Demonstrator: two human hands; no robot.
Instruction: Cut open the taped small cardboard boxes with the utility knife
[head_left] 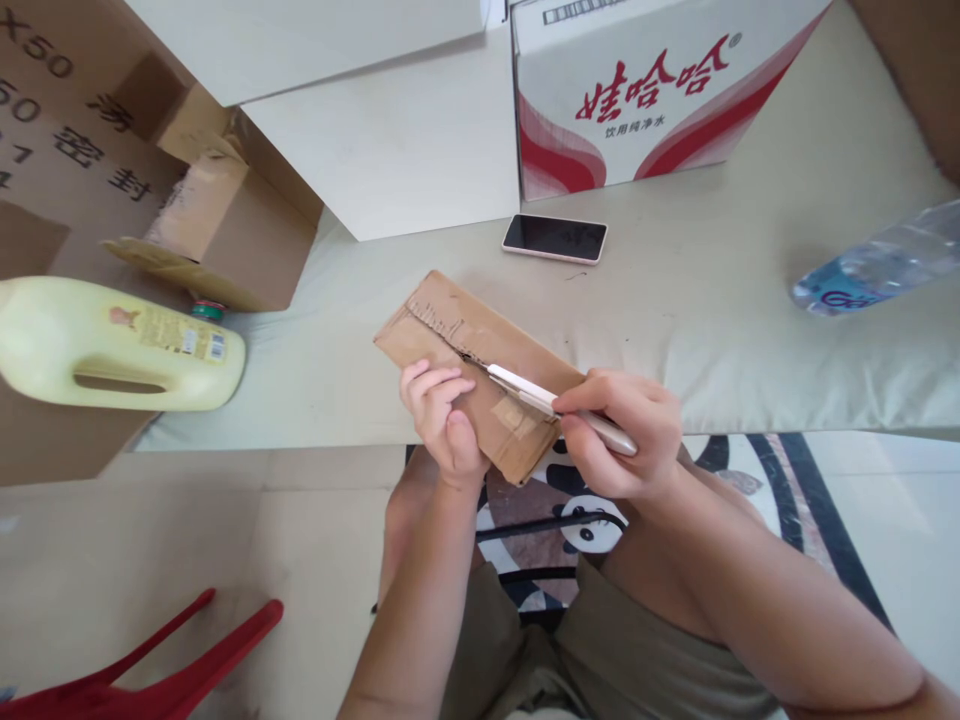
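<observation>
Holding a slim white utility knife [525,388] to the ragged seam of a flat brown cardboard box [517,345] over the near edge of a pale-green cloth-covered table [712,280].
Shallow strokes along the seam would likely serve best, with the supporting fingers clear of the blade's line. The left hand [444,420] grips the box's near side, fingers curled onto its top face; the right hand [626,425] is closed round the knife's handle.

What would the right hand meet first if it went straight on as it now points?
Most likely the cardboard box, just ahead of the right hand; depth is unclear.
</observation>
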